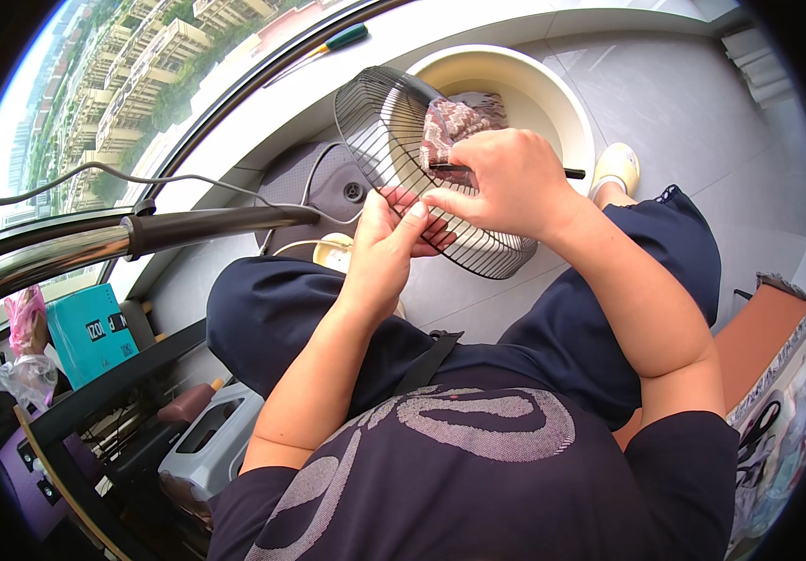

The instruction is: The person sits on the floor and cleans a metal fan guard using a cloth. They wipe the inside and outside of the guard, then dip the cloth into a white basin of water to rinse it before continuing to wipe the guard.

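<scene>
A black wire fan guard [375, 133] is tilted in front of me, over the cream basin [578, 105]. My left hand [396, 231] grips its near edge, with fingers behind the wires and thumb in front. My right hand [508, 182] is curled around a slim black rod [574, 173], whose ends show on both sides of the fist. Its thumb reaches to the wires beside my left thumb. A brown-and-white patterned cloth [459, 123] lies bunched just beyond the right hand; whether the hand touches it I cannot tell.
A dark round fan base [290, 172] stands on the tiles below the window ledge. From the left juts a pole [220, 224] with a grey cable [192, 179]. A green-handled screwdriver [347, 36] lies on the ledge. A turquoise box [91, 333] and a grey plastic container [213, 442] are at left.
</scene>
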### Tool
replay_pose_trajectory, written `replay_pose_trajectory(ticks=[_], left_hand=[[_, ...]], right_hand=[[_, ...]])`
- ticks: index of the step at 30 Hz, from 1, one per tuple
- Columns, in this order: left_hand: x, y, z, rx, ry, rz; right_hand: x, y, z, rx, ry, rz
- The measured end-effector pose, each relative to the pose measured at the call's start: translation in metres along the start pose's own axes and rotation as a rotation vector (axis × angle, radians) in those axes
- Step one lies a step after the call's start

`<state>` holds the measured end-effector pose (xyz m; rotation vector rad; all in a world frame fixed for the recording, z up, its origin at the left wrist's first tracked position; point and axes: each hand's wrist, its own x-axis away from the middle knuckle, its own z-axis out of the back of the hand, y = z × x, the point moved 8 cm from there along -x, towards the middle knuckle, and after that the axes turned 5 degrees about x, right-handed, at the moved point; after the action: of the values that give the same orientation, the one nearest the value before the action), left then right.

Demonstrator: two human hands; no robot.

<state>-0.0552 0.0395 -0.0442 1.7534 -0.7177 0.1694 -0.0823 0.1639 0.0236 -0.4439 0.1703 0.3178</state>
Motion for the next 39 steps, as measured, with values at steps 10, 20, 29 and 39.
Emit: replay_pose_trajectory(ticks=[10, 20, 29, 39], left_hand=[[-0.002, 0.003, 0.007, 0.028, 0.038, 0.006], [-0.008, 0.010, 0.037, 0.407, 0.325, -0.032], [-0.007, 0.005, 0.037, 0.283, 0.343, -0.018], [-0.006, 0.008, 0.036, 0.270, 0.326, -0.038]], right_hand=[[0.001, 0.003, -0.007, 0.002, -0.014, -0.032], [0.005, -0.012, -0.026, 0.037, -0.193, -0.026], [0.006, -0.011, -0.018, -0.004, -0.179, 0.018], [0.004, -0.007, -0.013, -0.043, -0.107, 0.011]])
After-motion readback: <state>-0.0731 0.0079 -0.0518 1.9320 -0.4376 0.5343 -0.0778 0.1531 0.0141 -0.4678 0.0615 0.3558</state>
